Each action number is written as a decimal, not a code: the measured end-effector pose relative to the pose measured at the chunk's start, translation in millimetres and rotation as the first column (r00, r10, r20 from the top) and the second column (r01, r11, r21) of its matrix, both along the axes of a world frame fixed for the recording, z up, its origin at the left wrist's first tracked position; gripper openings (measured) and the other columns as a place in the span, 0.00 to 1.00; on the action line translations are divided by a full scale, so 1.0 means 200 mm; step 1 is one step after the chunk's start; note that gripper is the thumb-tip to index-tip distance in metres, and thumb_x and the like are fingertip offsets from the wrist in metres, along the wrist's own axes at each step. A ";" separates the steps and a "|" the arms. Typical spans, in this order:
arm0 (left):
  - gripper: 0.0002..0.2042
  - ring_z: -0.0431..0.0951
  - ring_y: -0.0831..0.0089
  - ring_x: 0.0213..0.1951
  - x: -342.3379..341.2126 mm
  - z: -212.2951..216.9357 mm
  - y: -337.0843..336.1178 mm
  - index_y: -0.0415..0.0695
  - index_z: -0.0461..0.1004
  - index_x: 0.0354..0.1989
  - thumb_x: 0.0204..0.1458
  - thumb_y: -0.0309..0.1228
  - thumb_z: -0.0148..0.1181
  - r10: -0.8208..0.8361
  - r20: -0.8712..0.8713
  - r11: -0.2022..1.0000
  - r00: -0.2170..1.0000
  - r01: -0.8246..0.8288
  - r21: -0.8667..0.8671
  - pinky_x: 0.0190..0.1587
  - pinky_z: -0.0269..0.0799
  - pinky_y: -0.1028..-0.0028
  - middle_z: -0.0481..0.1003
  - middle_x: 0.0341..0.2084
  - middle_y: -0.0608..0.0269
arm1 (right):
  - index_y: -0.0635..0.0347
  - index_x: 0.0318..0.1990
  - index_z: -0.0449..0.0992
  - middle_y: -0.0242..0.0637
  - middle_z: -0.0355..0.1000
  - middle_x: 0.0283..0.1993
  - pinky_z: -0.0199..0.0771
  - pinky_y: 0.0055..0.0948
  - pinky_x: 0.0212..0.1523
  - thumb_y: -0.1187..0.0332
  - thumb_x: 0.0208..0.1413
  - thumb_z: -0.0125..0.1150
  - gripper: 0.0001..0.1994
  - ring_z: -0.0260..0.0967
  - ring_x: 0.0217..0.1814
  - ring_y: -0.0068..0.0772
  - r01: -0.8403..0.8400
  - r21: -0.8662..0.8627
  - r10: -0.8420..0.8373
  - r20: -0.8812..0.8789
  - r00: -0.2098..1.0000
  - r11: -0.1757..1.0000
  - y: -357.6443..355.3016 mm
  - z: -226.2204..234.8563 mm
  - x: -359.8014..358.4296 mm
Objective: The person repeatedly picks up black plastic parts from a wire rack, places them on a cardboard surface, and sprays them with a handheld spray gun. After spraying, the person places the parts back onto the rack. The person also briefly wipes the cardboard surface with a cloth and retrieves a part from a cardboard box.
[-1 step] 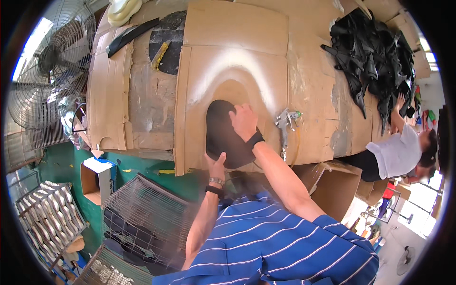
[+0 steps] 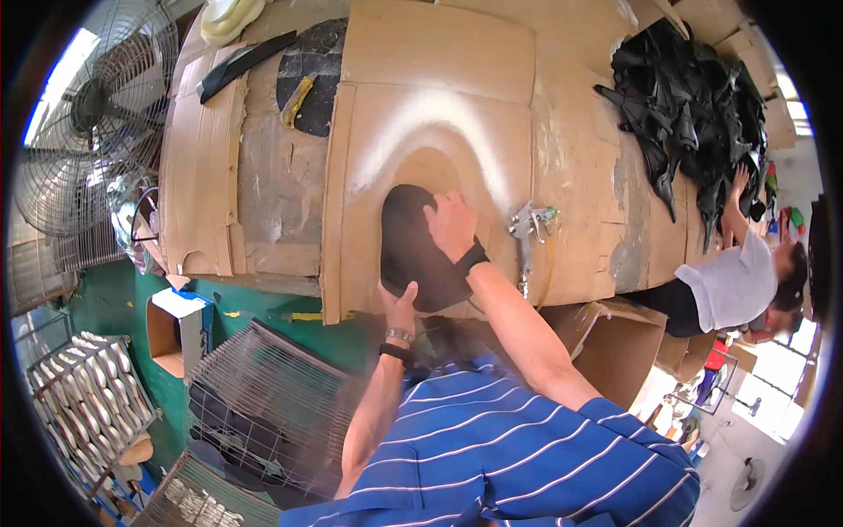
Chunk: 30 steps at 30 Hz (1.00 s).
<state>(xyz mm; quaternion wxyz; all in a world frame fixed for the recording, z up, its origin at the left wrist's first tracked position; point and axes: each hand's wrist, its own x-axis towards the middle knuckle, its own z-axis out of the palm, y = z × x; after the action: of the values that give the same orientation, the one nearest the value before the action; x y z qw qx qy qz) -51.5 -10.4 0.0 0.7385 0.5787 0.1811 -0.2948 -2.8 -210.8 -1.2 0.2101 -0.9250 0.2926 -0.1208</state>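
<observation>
A dark oval sheet [image 2: 411,255] lies on the cardboard-covered table [image 2: 439,105], reaching its near edge. My right hand [image 2: 450,224] rests flat on the sheet's upper right part, a black band on its wrist. My left hand [image 2: 399,303] grips the sheet's near edge, thumb on top, with a watch and a dark band on that wrist. A white sprayed halo marks the cardboard around the sheet.
A metal spray gun [image 2: 529,224] lies just right of my right hand. A heap of black pieces [image 2: 694,105] sits far right, where a person in a white shirt [image 2: 733,281] reaches in. Another dark piece [image 2: 312,75] lies far left. A fan [image 2: 97,114] and wire cages [image 2: 272,404] stand left.
</observation>
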 end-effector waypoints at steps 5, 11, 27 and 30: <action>0.37 0.64 0.63 0.65 -0.01 -0.06 0.04 0.38 0.53 0.71 0.55 0.24 0.67 -0.003 -0.052 0.999 0.999 0.001 -0.045 0.69 0.58 0.65 0.64 0.64 0.54 | 0.60 0.39 0.79 0.46 0.74 0.40 0.75 0.48 0.46 0.63 0.55 0.67 0.11 0.73 0.46 0.53 -0.003 0.003 0.003 -0.014 1.000 1.000 0.02 0.02 0.01; 0.41 0.67 0.63 0.62 -0.05 -0.07 0.08 0.45 0.51 0.73 0.54 0.29 0.70 -0.010 0.013 0.993 1.000 0.011 -0.119 0.65 0.65 0.64 0.66 0.62 0.57 | 0.58 0.43 0.79 0.45 0.74 0.41 0.77 0.50 0.45 0.63 0.55 0.67 0.12 0.73 0.47 0.54 0.031 0.023 -0.029 -0.086 0.996 0.999 0.02 0.01 0.03; 0.30 0.70 0.57 0.59 -0.08 -0.08 0.00 0.34 0.57 0.66 0.61 0.38 0.59 -0.026 0.170 0.950 0.985 -0.029 0.312 0.64 0.63 0.64 0.69 0.59 0.44 | 0.60 0.44 0.78 0.46 0.75 0.43 0.77 0.49 0.45 0.60 0.56 0.65 0.14 0.74 0.48 0.53 -0.093 -0.090 0.080 -0.144 0.986 0.992 0.02 0.08 0.10; 0.30 0.70 0.56 0.59 -0.09 -0.13 -0.01 0.33 0.58 0.65 0.60 0.36 0.60 0.012 0.227 0.953 0.974 -0.080 0.293 0.64 0.63 0.64 0.69 0.58 0.44 | 0.59 0.47 0.77 0.47 0.75 0.46 0.76 0.49 0.47 0.58 0.56 0.66 0.17 0.74 0.50 0.53 -0.057 -0.105 0.050 -0.071 0.996 0.993 0.08 0.09 0.18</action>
<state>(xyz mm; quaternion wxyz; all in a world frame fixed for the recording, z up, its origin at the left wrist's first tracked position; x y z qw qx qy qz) -69.5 -11.7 -25.8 0.6642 0.7091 0.1536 -0.1799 33.8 -195.3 17.2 0.1534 -0.9460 0.2678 -0.0991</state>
